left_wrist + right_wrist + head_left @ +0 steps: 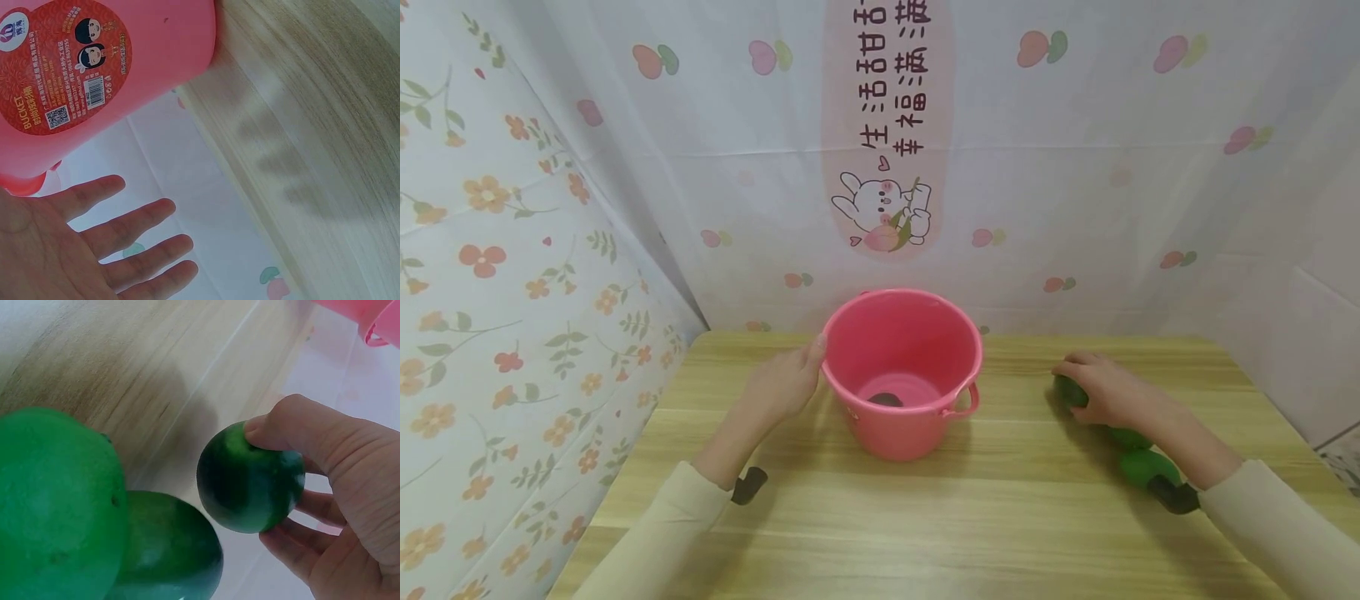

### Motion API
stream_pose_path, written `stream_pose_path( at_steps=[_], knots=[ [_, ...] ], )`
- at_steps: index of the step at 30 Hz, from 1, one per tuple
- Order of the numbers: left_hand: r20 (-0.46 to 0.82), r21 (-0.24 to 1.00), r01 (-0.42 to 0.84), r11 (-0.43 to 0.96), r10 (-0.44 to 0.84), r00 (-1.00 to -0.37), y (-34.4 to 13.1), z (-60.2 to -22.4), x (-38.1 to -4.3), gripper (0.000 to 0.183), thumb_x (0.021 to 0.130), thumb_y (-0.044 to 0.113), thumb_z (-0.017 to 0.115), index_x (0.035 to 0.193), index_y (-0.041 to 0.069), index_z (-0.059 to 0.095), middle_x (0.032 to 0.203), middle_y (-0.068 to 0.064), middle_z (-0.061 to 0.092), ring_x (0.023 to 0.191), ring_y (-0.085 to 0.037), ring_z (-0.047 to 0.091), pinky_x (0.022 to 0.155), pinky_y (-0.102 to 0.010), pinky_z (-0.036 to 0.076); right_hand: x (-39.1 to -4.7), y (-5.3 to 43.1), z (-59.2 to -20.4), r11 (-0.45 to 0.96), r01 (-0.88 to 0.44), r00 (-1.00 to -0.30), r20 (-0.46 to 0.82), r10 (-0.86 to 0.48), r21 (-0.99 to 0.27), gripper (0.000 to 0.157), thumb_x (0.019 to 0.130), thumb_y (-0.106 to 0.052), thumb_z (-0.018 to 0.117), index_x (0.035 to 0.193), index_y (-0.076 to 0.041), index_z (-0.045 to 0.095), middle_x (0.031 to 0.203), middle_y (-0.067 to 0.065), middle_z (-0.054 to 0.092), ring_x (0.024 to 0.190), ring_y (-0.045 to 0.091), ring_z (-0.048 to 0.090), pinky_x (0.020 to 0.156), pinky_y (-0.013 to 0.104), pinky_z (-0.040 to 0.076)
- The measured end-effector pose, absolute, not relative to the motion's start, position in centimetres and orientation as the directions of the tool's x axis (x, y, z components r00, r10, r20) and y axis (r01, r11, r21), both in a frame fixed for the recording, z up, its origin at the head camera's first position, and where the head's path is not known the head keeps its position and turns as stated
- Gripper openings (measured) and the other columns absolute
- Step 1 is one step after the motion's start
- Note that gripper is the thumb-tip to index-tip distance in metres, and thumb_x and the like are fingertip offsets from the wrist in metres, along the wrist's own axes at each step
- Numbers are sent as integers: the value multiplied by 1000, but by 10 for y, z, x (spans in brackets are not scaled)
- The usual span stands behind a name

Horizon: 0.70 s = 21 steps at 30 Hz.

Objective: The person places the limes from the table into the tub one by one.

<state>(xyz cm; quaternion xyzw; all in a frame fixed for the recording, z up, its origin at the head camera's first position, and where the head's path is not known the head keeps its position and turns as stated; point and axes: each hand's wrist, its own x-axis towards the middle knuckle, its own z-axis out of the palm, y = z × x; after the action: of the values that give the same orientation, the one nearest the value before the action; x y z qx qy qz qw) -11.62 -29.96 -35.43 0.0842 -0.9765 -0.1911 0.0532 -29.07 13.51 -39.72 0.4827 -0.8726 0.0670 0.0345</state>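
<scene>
A pink bucket (901, 433) stands upright on the table, with a dark object (885, 400) at its bottom, mostly hidden by the near wall. My left hand (786, 379) is at the bucket's left rim, thumb up by the edge. In the left wrist view, the fingers of that hand (119, 250) are straight and spread beneath the bucket's labelled side (162, 56). My right hand (1108, 392) pinches a dark green round fruit (244, 481) between thumb and fingers. Beside it lie another dark green fruit (172, 550) and a larger, brighter green one (56, 506).
The wooden table (880, 533) reaches back to a printed cloth (737, 200) behind the bucket. A flowered cloth (512, 333) hangs along the left side. The bucket's handle (966, 404) juts out to the right.
</scene>
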Motion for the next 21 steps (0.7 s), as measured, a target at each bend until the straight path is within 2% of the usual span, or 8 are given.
stream_pose_path(
  at_steps=[11,21],
  knots=[
    [57,382,-159,911,-194,-979,-298,-352,-115,80,93,61,0,129,16,56,121,-9,59,108,-32,55,83,-54,41,-291,132,-390,487,-871,-490,184,-852,-65,58,62,-10,85,111,5,59,104,19,55,91,36,55,75,47,47],
    [54,374,-160,914,-194,-980,-299,-354,-115,82,92,62,-1,129,16,56,120,-9,59,108,-31,55,82,-54,42,-287,126,-384,476,-875,-484,184,-855,-89,58,64,-12,84,114,4,59,109,21,54,97,39,54,77,49,47]
  ],
)
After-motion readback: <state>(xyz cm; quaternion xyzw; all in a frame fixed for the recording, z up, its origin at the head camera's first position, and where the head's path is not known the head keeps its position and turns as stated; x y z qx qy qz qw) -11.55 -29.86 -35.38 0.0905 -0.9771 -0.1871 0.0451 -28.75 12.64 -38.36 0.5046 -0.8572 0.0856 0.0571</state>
